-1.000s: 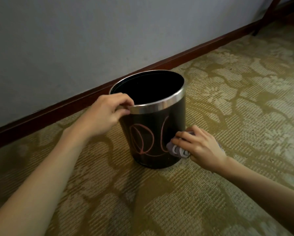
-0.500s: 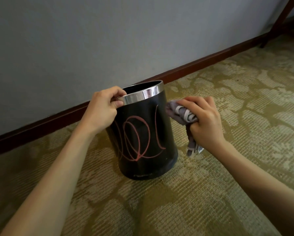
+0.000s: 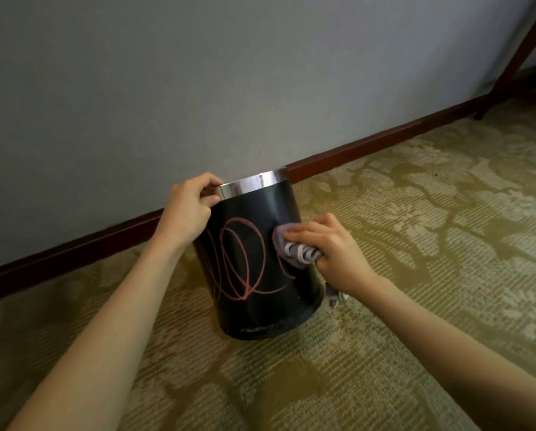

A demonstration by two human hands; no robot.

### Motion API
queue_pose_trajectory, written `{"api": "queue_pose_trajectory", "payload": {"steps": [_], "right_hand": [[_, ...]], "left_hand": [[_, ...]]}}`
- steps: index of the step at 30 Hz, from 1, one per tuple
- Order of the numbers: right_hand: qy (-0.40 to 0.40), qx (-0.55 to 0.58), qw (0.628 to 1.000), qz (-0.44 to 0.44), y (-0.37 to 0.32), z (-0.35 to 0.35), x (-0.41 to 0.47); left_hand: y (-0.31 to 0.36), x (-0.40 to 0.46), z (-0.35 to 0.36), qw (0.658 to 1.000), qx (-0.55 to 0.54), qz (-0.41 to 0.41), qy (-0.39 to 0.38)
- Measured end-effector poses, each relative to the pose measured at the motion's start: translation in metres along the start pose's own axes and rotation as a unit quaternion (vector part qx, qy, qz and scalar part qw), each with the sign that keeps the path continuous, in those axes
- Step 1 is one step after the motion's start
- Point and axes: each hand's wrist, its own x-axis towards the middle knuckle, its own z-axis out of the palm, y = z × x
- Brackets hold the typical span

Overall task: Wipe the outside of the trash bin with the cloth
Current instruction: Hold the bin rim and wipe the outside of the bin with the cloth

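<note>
Black, stiff and probably light, the trash bin [image 3: 260,259] tips easily; our left hand [image 3: 189,209] pinches its chrome rim [image 3: 248,188], our right hand [image 3: 329,253] clutches the soft cloth [image 3: 291,247].

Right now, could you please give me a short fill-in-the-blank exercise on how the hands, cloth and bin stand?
1. The left hand grips the trash bin by its silver ____.
2. The right hand presses the ____ against the bin's side.
3. The scribbles on the bin's black side are ____ in colour.
4. The bin stands on patterned ____.

Missing words: rim; cloth; red; carpet
</note>
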Motion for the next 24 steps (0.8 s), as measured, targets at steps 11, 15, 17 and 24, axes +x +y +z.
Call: {"api": "queue_pose_trajectory", "payload": {"steps": [11,15,17,24], "right_hand": [[-0.067,-0.006,0.998,-0.016,0.004,-0.008,0.002],[0.064,0.037,0.996,0.046,0.001,-0.027,0.07],[0.065,0.054,0.996,0.042,0.002,-0.035,0.089],[-0.034,0.054,0.998,0.024,-0.002,-0.008,0.034]], "left_hand": [[-0.003,0.013,0.002,1.0,-0.002,-0.008,0.007],[0.012,0.016,0.02,1.0,0.001,0.003,0.006],[0.015,0.014,0.027,1.0,-0.006,-0.005,0.021],[0.002,0.001,0.011,0.999,-0.001,-0.034,0.036]]}}
